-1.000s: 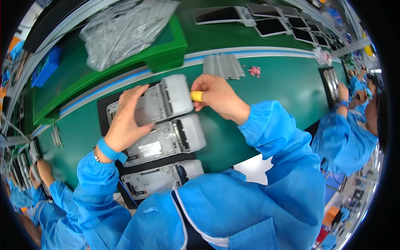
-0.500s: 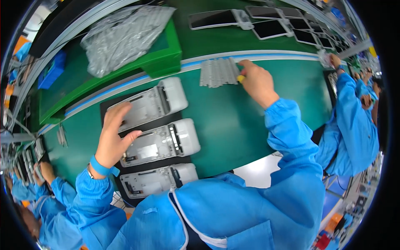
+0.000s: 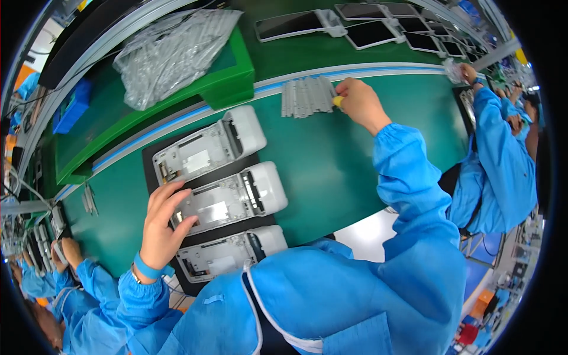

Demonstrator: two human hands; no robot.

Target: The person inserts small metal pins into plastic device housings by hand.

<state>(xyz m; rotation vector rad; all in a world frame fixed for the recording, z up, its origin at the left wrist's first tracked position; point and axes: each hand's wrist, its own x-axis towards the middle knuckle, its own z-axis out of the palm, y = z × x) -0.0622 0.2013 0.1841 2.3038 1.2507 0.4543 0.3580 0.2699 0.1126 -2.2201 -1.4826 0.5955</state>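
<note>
My left hand (image 3: 163,226) is open beside the middle of three white device housings, its fingers spread at that housing's left end. The three open-backed shells, a far housing (image 3: 195,155), the middle housing (image 3: 219,207) and a near housing (image 3: 219,259), lie in a row on a black mat (image 3: 152,163). My right hand (image 3: 362,105) is closed at the right end of a row of thin grey strips (image 3: 305,97). Its fingertips are pinched against the last strip; whether they grip it I cannot make out. A small yellow piece (image 3: 338,102) shows at its fingers.
Behind, a green tray (image 3: 228,89) carries a clear plastic bag (image 3: 171,59) of similar strips. Several dark-screened devices (image 3: 370,34) lie on the far shelf. A few strips (image 3: 90,200) lie at the left. Co-workers sit on both sides, one sleeve (image 3: 491,124) close at right.
My left hand has drawn back from the far housing toward the middle one. My right hand stays at the strips, some of which now lie more slanted. The view has shifted slightly.
</note>
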